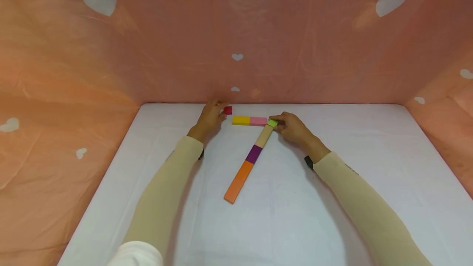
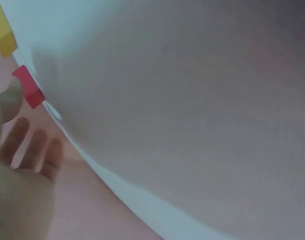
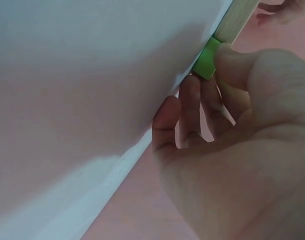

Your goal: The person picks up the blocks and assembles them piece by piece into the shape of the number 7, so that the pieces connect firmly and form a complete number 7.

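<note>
My left hand [image 1: 211,118] pinches a small red block [image 1: 228,110] near the table's far edge; in the left wrist view the thumb lies against the red block [image 2: 29,87], and the index finger is mostly hidden. To the right of the red block, and apart from it, a yellow block [image 1: 241,120] lies end to end with a pink block [image 1: 258,121]. My right hand [image 1: 293,129] grips a small green block [image 1: 272,122] between thumb and fingers. From the green block a slanting row runs toward me: a plain wood block [image 1: 264,136], a purple block [image 1: 254,154] and an orange block [image 1: 238,182].
All the blocks lie on a white-covered table [image 1: 295,221]. Behind its far edge hangs an orange-pink curtain [image 1: 295,52] with white hearts, which also borders the left and right sides.
</note>
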Demonstrator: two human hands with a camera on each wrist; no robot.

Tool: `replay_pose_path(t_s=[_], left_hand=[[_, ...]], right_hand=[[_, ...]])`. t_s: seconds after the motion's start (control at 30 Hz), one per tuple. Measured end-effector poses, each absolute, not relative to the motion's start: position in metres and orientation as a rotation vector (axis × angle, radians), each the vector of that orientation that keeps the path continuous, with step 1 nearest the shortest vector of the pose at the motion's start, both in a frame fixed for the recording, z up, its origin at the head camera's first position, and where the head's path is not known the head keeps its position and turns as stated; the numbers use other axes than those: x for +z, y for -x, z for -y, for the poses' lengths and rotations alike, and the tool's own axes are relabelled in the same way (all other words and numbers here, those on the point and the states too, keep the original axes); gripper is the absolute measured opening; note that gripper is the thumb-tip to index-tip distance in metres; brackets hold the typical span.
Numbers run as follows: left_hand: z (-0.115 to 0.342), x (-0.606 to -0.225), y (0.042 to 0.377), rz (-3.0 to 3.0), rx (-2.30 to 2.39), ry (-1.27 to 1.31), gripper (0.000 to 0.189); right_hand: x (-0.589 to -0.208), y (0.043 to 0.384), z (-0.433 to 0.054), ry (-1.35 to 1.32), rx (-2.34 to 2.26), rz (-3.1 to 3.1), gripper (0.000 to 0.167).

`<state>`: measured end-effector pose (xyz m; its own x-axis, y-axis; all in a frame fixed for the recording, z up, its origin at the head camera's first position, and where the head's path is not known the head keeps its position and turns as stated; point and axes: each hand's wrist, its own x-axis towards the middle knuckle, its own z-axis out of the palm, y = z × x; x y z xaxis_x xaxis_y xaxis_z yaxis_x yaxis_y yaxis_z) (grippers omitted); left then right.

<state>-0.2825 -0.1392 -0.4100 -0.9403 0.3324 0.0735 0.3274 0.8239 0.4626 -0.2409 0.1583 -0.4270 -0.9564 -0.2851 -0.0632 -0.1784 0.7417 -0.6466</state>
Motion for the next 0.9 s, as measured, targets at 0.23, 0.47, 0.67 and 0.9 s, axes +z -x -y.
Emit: replay_pose_path(t_s=[0.23, 0.47, 0.67, 0.9], left_hand=[[0.1416, -0.4162, 0.2866, -3.024, 0.585, -0.614, 0.049], [0.1414, -0.4195, 0.2868, -3.061, 0.674, -0.556, 0.037], [0.1430, -0.4205, 0.2832, -3.082, 0.727, -0.487, 0.033], [0.1378, -0.4204, 0.2813, -3.088, 0.803, -0.498, 0.034]], right_hand=[[-0.4251, 0.2422, -0.1581, 0.380, -0.984, -2.796, 0.043], [-0.4259, 0.2458, -0.1576, 0.386, -0.979, -2.792, 0.043], [-0.4278, 0.2486, -0.1571, 0.402, -0.978, -2.787, 0.043], [-0.4265, 0.2489, -0.1632, 0.410, -0.985, -2.789, 0.043]])
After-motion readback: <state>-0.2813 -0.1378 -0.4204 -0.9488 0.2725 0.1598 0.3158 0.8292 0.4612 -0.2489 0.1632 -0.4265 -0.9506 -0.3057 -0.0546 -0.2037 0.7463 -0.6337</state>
